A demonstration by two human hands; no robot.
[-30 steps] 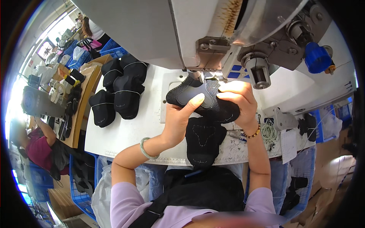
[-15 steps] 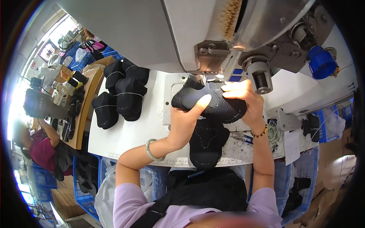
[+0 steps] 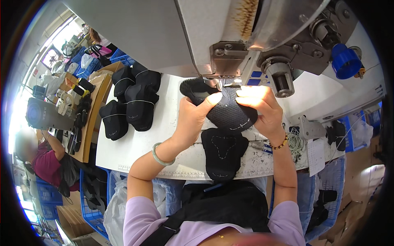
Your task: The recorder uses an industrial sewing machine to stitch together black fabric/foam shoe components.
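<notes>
A black mesh shoe upper (image 3: pixel 230 112) with a grey overlay lies under the needle area of a sewing machine (image 3: pixel 230 57). My left hand (image 3: pixel 193 117) grips its left side, thumb pressed on top near the overlay. On its right side my right hand (image 3: pixel 264 110) holds the edge, fingers on top and close to the presser foot. What lies beneath the upper is hidden. Just in front of it, a black piece with a stitched white outline (image 3: pixel 223 153) rests flat on the table, partly over the front edge.
Bundles of black shoe pieces (image 3: pixel 139 104) sit at the left of the white table (image 3: pixel 164 156). Small blue-handled snippers (image 3: pixel 266 147) and a coil of pale cord (image 3: pixel 294 145) lie right. Blue crates (image 3: pixel 328 201) stand below. Another person (image 3: pixel 47 158) works at far left.
Both hands have turned the shoe upper under the needle area; its left end has swung away from me and its near edge leftward. The piece in front is less covered.
</notes>
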